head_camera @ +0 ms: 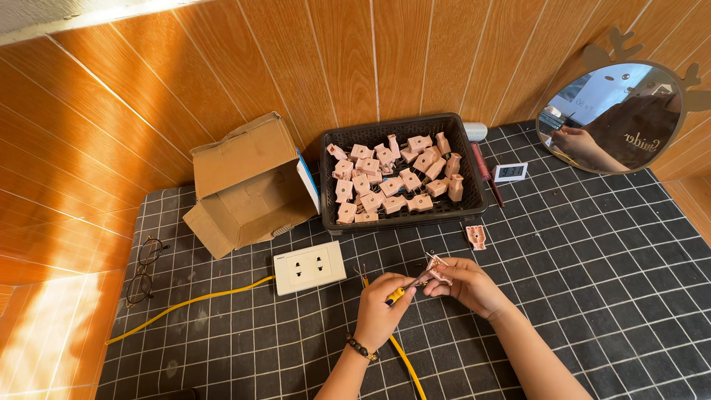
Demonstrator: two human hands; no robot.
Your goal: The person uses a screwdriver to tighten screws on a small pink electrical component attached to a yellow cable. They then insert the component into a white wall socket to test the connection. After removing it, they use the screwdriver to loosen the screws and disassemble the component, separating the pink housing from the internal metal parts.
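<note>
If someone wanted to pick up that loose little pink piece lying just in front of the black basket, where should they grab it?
Probably from straight above, pinching the two long sides of the small pink plastic part. It lies flat and alone on the black gridded mat, clear of the black plastic basket, so fingers likely fit on either side.

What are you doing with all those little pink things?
A person sits at a dark grid mat. The right hand holds one small pink plastic part, and the left hand holds a tool with a yellow handle against it. Just behind sits a black basket full of the same pink parts, with one more pink part lying on the mat. A white socket block with a yellow cable, an open cardboard box and glasses lie to the left.
</note>
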